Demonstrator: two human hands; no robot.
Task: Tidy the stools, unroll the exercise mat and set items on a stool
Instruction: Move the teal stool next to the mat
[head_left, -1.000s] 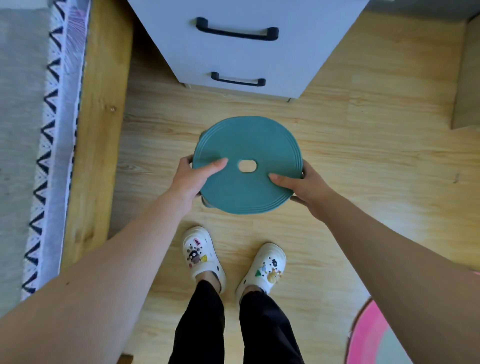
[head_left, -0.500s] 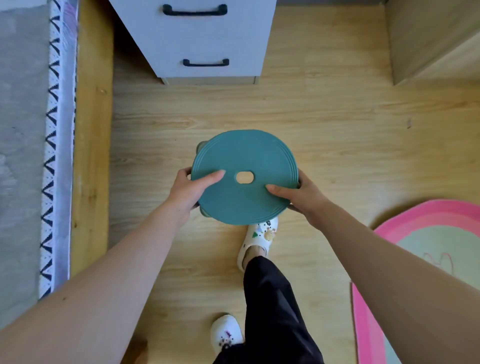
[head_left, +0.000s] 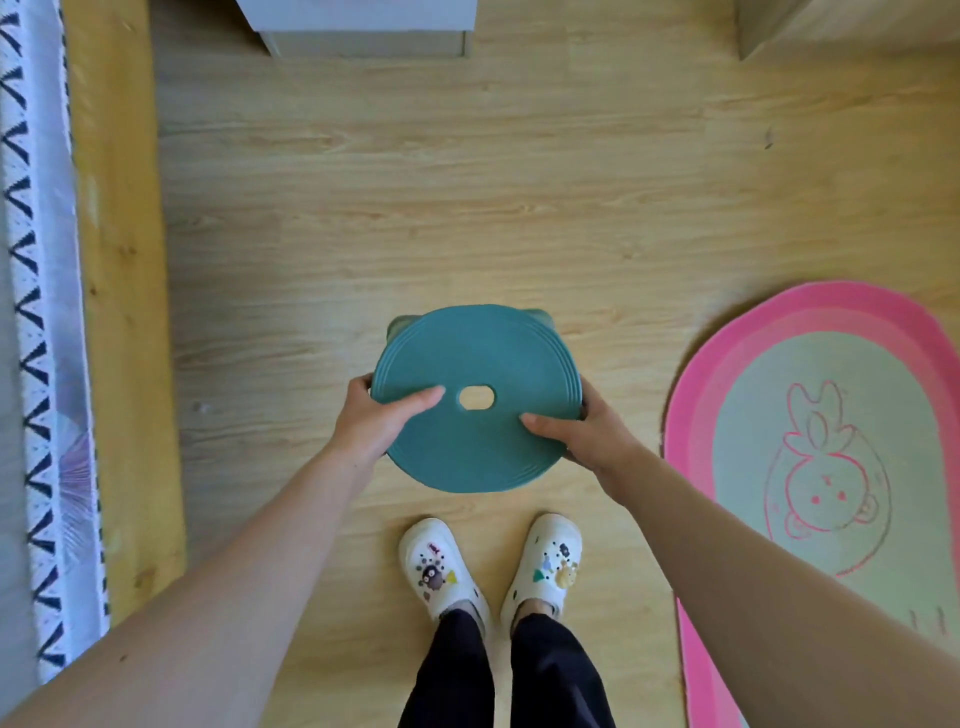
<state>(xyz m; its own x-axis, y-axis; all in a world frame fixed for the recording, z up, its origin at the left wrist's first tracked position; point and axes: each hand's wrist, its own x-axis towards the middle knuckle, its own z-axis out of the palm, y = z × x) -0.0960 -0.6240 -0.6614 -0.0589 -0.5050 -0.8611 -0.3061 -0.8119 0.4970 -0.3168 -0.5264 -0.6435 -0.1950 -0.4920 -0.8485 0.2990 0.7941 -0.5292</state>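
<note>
A round teal stool (head_left: 483, 358) with an oval hole in its seat is held in front of me above the wooden floor, seen from above. My left hand (head_left: 382, 415) grips its left rim with the thumb lying on the seat. My right hand (head_left: 579, 431) grips the right rim the same way. Two of the stool's legs peek out at the far edge; the rest is hidden under the seat. No exercise mat is in view.
A pink and pale green oval rug (head_left: 810, 467) with a rabbit drawing lies on the floor at the right. A bed with a patterned cover (head_left: 41, 364) and wooden side (head_left: 119, 260) runs along the left. A white drawer unit (head_left: 363, 26) stands at the top. My feet in white clogs (head_left: 491, 566) are below the stool.
I have stepped back from the drawer unit while carrying the stool; the unit slid toward the top edge, the pink rug came further into view, and both feet now stand side by side.
</note>
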